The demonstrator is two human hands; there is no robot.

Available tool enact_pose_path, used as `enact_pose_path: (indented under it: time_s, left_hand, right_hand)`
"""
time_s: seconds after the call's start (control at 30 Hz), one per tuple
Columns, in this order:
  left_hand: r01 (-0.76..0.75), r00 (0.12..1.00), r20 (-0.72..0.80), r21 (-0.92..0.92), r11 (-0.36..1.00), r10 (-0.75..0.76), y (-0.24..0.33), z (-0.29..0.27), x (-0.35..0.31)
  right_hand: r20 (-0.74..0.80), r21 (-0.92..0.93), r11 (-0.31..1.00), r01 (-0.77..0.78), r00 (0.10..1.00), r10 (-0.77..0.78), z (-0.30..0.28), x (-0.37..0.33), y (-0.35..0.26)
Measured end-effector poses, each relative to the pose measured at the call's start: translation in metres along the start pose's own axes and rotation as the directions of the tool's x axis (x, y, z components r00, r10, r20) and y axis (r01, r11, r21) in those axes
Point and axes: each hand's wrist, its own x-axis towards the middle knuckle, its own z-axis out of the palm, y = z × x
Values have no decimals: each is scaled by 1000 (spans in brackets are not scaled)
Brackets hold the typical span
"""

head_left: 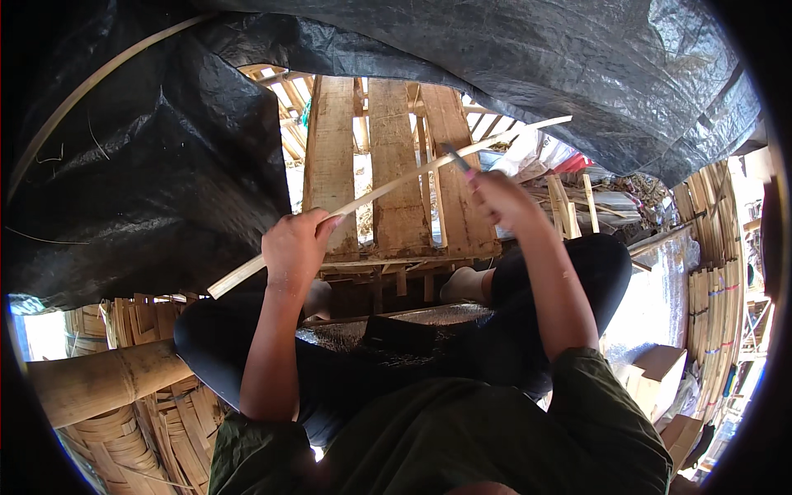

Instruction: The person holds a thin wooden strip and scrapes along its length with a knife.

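A long pale strip, bamboo by its look (396, 183), runs aslant from lower left to upper right in front of me. My left hand (295, 245) is closed around it near its lower end, which juts out past the wrist. My right hand (502, 202) grips a knife (456, 157) by a pinkish handle; the fingers are somewhat blurred. The dark blade points up and left, close to the strip's upper half. Whether blade and strip touch, I cannot tell.
Upright wooden planks (399, 165) stand ahead, beyond my feet. Black tarpaulin (165, 165) hangs at the left and overhead. A thick bamboo pole (107, 381) lies at lower left beside woven bamboo (140, 445). Bundled slats (714, 305) and a cardboard box (657, 375) are on the right.
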Motion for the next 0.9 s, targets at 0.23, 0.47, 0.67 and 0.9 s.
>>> enact_pose_path:
  time_s: [0.23, 0.47, 0.67, 0.9]
  left_hand:
    - [-39, 999, -26, 69, 997, 41, -6, 2, 0]
    - [-74, 997, -13, 32, 997, 74, -8, 7, 0]
    - [-127, 991, -38, 73, 989, 130, -1, 4, 7]
    - [-84, 996, -21, 18, 996, 84, -3, 3, 9]
  right_hand:
    - [-118, -96, 995, 7, 993, -19, 24, -15, 3]
    - [214, -136, 990, -24, 975, 53, 35, -19, 10]
    - [-192, -138, 976, 169, 962, -194, 24, -2, 22]
    - [-323, -247, 946, 208, 903, -283, 20, 2, 5]
